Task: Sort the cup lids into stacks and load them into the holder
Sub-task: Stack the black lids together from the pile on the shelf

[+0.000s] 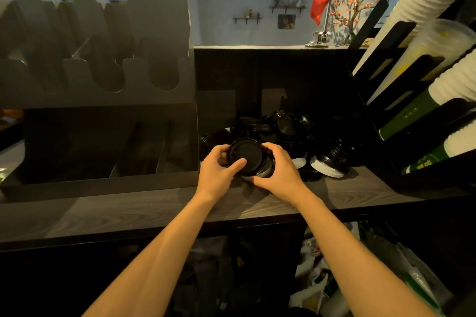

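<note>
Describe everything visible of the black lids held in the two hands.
The lid stack is black, round, glossy plastic, with a raised rim. Further lids seem nested beneath. It tilts toward the camera above the counter, before the loose lid pile. The left hand grips one side, thumb on top; the right hand grips the other.

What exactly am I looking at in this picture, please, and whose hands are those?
There is no machine here. A person wears a wide-angle camera on the head, looking forward and down, so this single picture shows their own arms. The left hand and right hand together grip a short stack of black lids at a dark wooden counter. Behind it lies a loose pile of lids, mostly black. On the left stands the grey holder; its upper slots look empty. On the right, a black rack holds sleeves of paper cups.
</note>
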The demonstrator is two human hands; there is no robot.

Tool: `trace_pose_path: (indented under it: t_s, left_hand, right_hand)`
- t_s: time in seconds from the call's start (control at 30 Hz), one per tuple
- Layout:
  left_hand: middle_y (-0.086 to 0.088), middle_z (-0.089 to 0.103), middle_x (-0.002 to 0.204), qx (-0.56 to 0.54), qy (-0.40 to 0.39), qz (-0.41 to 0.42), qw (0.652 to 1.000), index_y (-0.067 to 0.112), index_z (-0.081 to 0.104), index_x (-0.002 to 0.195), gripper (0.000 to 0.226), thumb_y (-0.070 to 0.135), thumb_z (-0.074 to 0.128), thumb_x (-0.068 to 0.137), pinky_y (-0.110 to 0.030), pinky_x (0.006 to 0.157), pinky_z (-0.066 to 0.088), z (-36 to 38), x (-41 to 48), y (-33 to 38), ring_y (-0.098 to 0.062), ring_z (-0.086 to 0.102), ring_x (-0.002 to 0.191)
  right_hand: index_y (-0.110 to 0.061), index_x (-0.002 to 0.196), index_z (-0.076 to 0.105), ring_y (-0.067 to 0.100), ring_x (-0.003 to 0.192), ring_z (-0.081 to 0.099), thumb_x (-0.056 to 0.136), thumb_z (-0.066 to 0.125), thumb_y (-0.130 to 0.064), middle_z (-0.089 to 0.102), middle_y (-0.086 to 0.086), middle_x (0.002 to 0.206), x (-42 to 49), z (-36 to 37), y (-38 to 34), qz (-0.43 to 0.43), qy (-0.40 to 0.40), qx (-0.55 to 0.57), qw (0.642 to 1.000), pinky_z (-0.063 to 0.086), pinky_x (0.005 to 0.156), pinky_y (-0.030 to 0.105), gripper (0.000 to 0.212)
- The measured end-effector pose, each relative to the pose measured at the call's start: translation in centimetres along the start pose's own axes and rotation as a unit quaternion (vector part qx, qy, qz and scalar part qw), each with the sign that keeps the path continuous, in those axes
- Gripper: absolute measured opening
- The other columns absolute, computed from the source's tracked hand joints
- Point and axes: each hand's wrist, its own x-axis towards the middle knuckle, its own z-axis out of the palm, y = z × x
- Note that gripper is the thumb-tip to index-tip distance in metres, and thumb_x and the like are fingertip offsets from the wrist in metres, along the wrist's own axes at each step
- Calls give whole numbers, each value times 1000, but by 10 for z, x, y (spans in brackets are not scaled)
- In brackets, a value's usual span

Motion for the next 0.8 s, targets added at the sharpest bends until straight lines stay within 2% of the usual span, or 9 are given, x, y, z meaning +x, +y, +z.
trace_pose_path:
  t_s: [0.13, 0.2, 0.3, 0.33, 0.47, 0.57, 0.7, 0.8]
  left_hand:
    - [5, 69, 113, -41, -16, -33, 998, 18, 53, 134, 53, 21, 80, 88, -21, 84, 55, 0, 2, -3, -6, 67, 103]
    - [4, 67, 116, -53, -21, -44, 997, 20, 50, 135, 54, 20, 78, 89, -24, 88, 54, 0, 2, -2, -7, 66, 106]
    - [11, 67, 110, -75, -4, -36, 997, 21, 54, 124, 42, 17, 77, 90, -18, 81, 55, -1, 0, 2, -3, 67, 101]
    - [10, 68, 108, -80, 7, -28, 996, 19, 58, 120, 36, 15, 78, 90, -17, 79, 55, -1, 0, 3, -4, 69, 100]
    - [2, 72, 102, -80, 36, 8, 996, 14, 63, 108, 26, 16, 80, 88, -19, 79, 57, -2, -2, 9, -5, 70, 93]
    - [1, 70, 100, -89, 41, 10, 995, 18, 61, 101, 20, 18, 78, 90, -21, 79, 56, -1, -4, 13, -5, 69, 91]
    - [2, 68, 104, -93, 38, -4, 995, 22, 58, 105, 18, 20, 72, 94, -23, 83, 55, -7, -4, 18, -8, 67, 96]
    - [-1, 66, 102, -108, 56, -14, 993, 17, 55, 108, 17, 15, 68, 96, -18, 74, 55, -17, -1, 20, -6, 67, 90]
  right_hand:
    - [-35, 139, 41, 9, 122, 46, 79, 83, -35, 50, -11, 134, 1, 0, 0, -5, -10, 51, 999, 42, 99, 28, 74]
    - [-32, 138, 46, 7, 123, 49, 82, 81, -32, 55, -11, 133, 1, 1, -2, -23, 16, 58, 998, 42, 99, 25, 66]
    - [-29, 137, 53, -6, 118, 49, 85, 80, -26, 56, -17, 130, 1, -1, -4, -37, 63, 91, 993, 38, 94, 8, 59]
    - [-28, 135, 55, -8, 115, 50, 86, 80, -25, 56, -19, 126, 1, -1, -4, -36, 76, 99, 992, 39, 91, 6, 55]
    - [-24, 129, 61, 2, 114, 56, 90, 75, -18, 62, -14, 122, 5, 2, -7, -26, 149, 107, 983, 43, 93, 9, 42]
    - [-19, 129, 63, -5, 108, 56, 93, 70, -13, 62, -12, 119, 8, 7, -18, -39, 226, 101, 968, 45, 92, 11, 37]
    - [-11, 127, 63, 4, 106, 58, 95, 66, -8, 62, -3, 113, 12, 21, -33, -103, 299, 43, 948, 47, 93, 13, 32]
    - [-5, 130, 61, 8, 110, 57, 95, 65, -4, 61, 3, 115, 17, 36, -38, -143, 313, 27, 939, 42, 96, 8, 35]
